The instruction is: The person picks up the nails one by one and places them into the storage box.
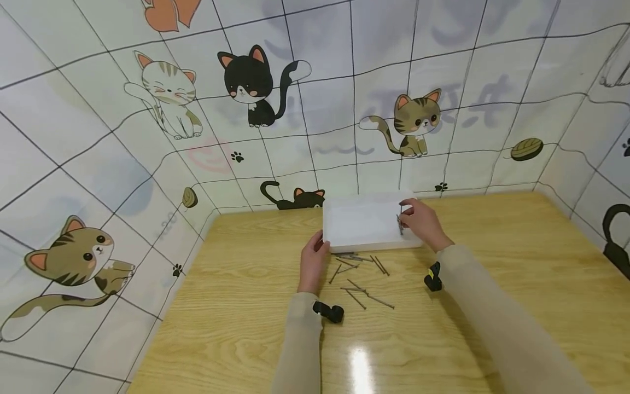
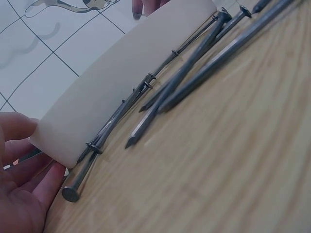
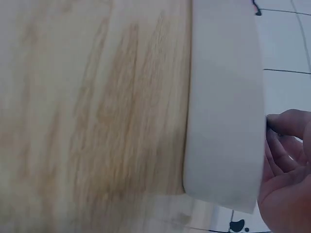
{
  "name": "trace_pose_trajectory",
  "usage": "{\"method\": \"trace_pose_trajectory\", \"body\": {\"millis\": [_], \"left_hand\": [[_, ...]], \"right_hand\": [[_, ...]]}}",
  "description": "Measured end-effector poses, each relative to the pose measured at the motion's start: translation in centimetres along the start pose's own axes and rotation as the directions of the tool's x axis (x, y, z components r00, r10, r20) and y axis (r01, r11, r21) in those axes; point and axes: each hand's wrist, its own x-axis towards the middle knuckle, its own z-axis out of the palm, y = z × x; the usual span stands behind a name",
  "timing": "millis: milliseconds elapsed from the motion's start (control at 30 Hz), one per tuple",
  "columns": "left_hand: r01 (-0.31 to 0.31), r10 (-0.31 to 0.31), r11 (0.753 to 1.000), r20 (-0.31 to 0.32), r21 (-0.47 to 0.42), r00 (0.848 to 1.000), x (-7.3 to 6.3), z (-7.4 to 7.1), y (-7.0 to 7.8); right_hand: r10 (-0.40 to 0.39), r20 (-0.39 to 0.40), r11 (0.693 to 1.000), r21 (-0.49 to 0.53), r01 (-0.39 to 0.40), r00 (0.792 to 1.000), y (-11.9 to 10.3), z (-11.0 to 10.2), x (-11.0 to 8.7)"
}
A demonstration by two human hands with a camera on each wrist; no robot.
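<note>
A shallow white tray [image 1: 376, 247] stands on the wooden table near the back wall. My left hand [image 1: 314, 262] grips its front left corner; in the left wrist view the thumb and fingers [image 2: 41, 182] lie about that corner. Over the tray's right end, my right hand [image 1: 422, 221] pinches a few dark metal nails [image 1: 401, 225] between thumb and fingers. The tray wall [image 3: 223, 107] hides those nails in the right wrist view. In front of the tray lie several loose nails [image 1: 379, 265], some right against its front wall.
Another loose group of nails [image 1: 356, 290] lies closer to me on the table [image 1: 236, 317]. Behind and on both sides rise walls with a white grid covering [image 1: 330, 109] and cartoon cats. A small black camera [image 1: 328, 312] sits on each wrist.
</note>
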Motion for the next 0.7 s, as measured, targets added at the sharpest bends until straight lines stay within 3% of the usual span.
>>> {"method": "trace_pose_trajectory", "body": {"millis": [233,700], "left_hand": [[0.019,-0.019,1.0,0.008,0.002,1.0,-0.2,0.0,-0.1],[-0.009,0.009,1.0,0.007,-0.007,1.0,0.0,-0.1,0.0]], "right_hand": [[0.059,0.023,0.995,-0.082,-0.057,0.998,0.9,0.8,1.6],[0.04,0.038,0.976,-0.216,-0.031,0.998,0.8,2.0,3.2]]}}
